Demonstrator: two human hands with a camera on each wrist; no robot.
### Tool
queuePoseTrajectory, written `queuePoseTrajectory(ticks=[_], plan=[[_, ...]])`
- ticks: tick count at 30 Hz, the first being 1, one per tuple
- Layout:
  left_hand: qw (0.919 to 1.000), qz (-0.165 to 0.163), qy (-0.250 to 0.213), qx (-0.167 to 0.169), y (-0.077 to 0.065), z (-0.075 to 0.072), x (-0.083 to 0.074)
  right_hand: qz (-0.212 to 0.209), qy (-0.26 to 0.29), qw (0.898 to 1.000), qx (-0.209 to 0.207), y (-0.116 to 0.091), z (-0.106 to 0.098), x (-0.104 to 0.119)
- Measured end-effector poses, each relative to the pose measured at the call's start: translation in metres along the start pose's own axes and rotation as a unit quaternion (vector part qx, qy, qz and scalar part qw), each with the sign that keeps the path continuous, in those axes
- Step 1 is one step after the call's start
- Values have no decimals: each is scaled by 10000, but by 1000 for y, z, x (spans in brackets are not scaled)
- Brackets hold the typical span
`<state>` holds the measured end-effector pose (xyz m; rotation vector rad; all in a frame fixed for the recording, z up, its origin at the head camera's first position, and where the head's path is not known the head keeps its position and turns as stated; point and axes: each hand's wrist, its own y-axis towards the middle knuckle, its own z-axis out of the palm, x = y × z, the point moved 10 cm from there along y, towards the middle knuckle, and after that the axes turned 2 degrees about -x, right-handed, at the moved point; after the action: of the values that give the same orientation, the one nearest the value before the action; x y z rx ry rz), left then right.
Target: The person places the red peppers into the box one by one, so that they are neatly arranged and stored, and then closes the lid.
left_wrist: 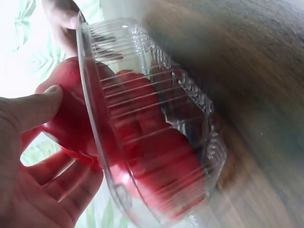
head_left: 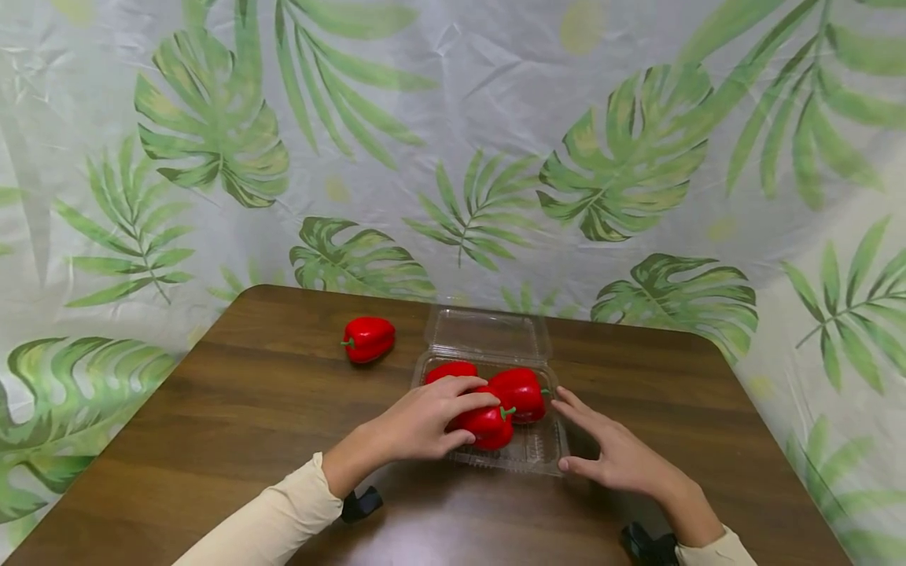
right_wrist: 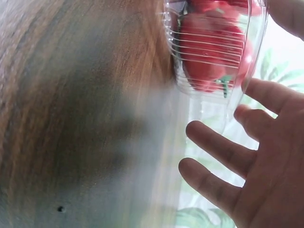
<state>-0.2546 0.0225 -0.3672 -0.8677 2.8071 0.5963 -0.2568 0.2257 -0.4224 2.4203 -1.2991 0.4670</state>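
Note:
My left hand [head_left: 418, 420] grips a red bell pepper [head_left: 494, 431] with a green stem, thumb on the near side and fingers over the top. That pepper is at the opening of a clear plastic clamshell box [head_left: 545, 454], partly above its rim in the left wrist view. Inside the box lie two more red peppers, one at the right [head_left: 522, 395] and one at the back left [head_left: 451, 369], partly hidden behind my left fingers. My right hand [head_left: 630, 460] is at the right side of the box, fingers spread and fingertips right at the rim, holding nothing.
Another red bell pepper [head_left: 370, 339] lies on the brown wooden table [head_left: 283, 377], left of the box. The box's clear lid [head_left: 488, 334] is folded back toward the table's far edge. A leaf-patterned curtain [head_left: 467, 157] hangs behind the table.

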Motion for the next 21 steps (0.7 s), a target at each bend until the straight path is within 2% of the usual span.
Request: queuePoseTrajectory(ticks=[9, 21], plan=[[9997, 191, -8, 177, 13, 12, -10, 40, 175, 9998, 13, 1, -2, -3], [9992, 146, 96, 358, 20, 28, -12, 7, 220, 9997, 38, 1, 3, -2]])
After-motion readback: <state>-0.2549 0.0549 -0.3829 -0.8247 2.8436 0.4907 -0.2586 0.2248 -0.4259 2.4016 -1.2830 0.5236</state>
